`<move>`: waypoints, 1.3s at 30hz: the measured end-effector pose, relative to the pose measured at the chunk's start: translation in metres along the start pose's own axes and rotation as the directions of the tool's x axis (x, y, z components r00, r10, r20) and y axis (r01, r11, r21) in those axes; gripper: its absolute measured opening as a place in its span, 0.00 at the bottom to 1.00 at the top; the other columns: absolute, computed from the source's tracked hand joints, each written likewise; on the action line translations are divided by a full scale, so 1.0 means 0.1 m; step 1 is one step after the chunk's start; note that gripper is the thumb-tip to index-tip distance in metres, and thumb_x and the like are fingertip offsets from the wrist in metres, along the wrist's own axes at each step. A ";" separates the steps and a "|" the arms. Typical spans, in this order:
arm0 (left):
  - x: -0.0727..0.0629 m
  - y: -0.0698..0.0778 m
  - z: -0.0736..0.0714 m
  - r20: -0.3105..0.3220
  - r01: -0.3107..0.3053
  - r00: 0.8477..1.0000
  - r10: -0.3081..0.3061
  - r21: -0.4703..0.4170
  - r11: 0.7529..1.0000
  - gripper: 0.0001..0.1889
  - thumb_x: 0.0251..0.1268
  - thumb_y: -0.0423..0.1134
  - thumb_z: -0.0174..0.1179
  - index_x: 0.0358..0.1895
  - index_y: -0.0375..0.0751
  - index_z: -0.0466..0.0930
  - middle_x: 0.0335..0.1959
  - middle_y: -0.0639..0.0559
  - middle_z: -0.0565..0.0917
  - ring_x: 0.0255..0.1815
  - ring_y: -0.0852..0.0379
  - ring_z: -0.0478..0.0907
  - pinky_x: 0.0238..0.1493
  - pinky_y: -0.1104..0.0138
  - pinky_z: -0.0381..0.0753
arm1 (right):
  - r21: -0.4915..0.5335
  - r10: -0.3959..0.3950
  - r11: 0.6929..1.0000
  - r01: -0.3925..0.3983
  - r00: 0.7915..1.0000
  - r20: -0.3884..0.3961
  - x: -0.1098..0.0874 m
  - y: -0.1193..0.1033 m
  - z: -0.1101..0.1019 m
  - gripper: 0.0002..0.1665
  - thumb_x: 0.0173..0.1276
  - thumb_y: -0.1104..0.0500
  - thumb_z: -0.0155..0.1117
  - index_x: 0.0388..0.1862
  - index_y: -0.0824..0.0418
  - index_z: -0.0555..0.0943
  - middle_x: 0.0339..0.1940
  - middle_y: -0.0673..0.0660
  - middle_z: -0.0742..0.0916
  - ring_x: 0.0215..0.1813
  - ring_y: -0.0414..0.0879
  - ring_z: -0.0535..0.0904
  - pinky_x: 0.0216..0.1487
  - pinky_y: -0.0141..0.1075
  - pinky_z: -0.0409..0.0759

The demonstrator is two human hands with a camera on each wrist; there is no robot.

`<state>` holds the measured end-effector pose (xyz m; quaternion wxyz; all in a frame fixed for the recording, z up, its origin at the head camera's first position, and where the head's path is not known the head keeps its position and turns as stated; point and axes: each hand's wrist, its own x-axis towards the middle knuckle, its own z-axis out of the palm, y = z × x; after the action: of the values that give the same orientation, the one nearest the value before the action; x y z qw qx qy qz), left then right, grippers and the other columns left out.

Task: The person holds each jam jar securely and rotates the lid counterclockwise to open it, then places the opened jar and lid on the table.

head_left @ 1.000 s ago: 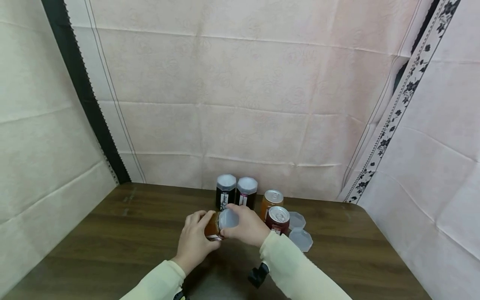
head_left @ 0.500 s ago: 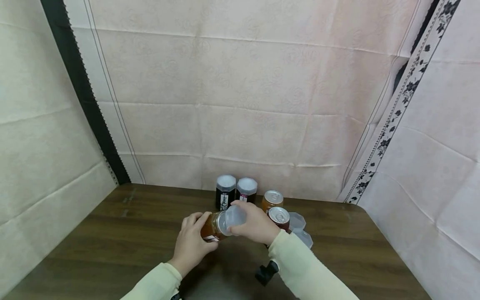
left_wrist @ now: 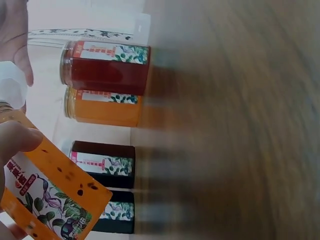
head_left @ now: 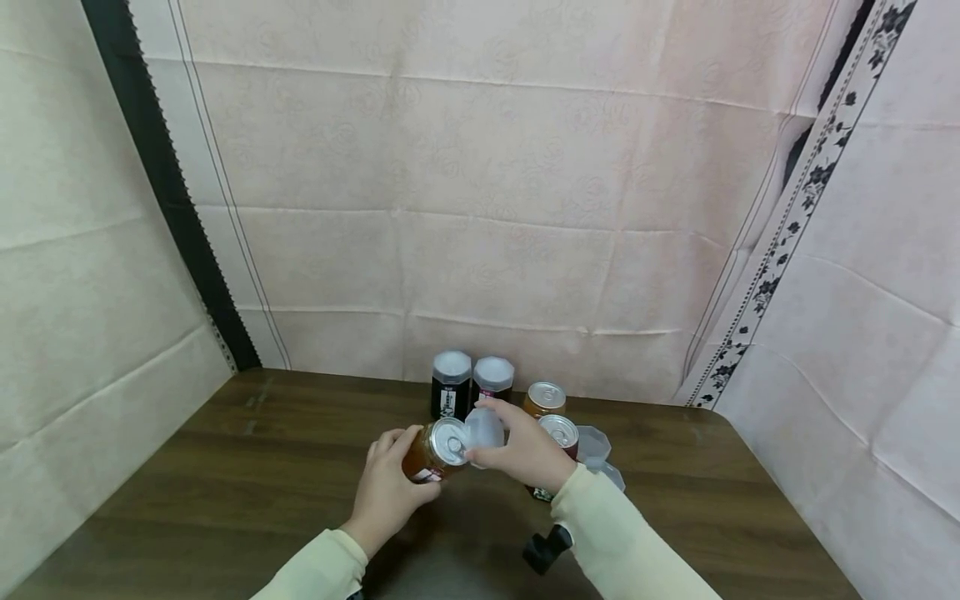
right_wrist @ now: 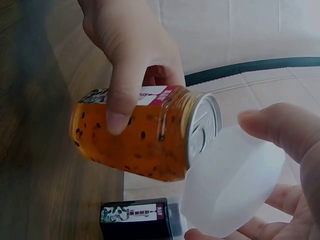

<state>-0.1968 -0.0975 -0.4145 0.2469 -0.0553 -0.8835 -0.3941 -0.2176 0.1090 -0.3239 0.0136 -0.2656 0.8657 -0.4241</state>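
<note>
My left hand [head_left: 386, 487] grips a clear drink can [head_left: 422, 460] of orange contents with black seeds, tilted to the right off upright. Its silver pull-tab top [right_wrist: 204, 131] shows bare in the right wrist view. Between the thumb and fingers of my right hand [head_left: 531, 452] is a translucent faceted plastic cap [right_wrist: 232, 182], just beside the can's top and overlapping its edge in that view. The left thumb [right_wrist: 122, 100] lies along the can's side. Part of the can's label is covered by the left hand.
Two dark capped cans [head_left: 448, 398] stand at the back, by the cloth wall [head_left: 495, 267]. Right of them are an orange can [left_wrist: 102, 111] and a dark red can [left_wrist: 107, 75], both without caps. Loose translucent caps [head_left: 593, 442] lie beside these on the wooden table [head_left: 225, 492].
My right hand has moved right with the cap, off the can's top, and the silver lid has come into view. The left hand has stayed nearly in place, the can now turned more toward me.
</note>
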 end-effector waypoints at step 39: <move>-0.15 0.29 0.33 0.122 0.126 0.988 -0.096 -0.267 0.955 0.42 0.38 0.45 0.78 0.62 0.33 0.73 0.54 0.43 0.76 0.54 0.45 0.74 0.56 0.50 0.76 | 0.244 0.095 0.968 -0.062 0.987 -0.127 -0.37 0.40 -0.34 0.41 0.61 0.56 0.71 0.70 0.60 0.64 0.62 0.65 0.75 0.63 0.60 0.73 0.50 0.47 0.82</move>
<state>-0.1884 -0.0524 -0.4206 0.1662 -0.0606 -0.8342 -0.5223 -0.2122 0.1714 -0.3396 0.0028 -0.1975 0.8169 -0.5420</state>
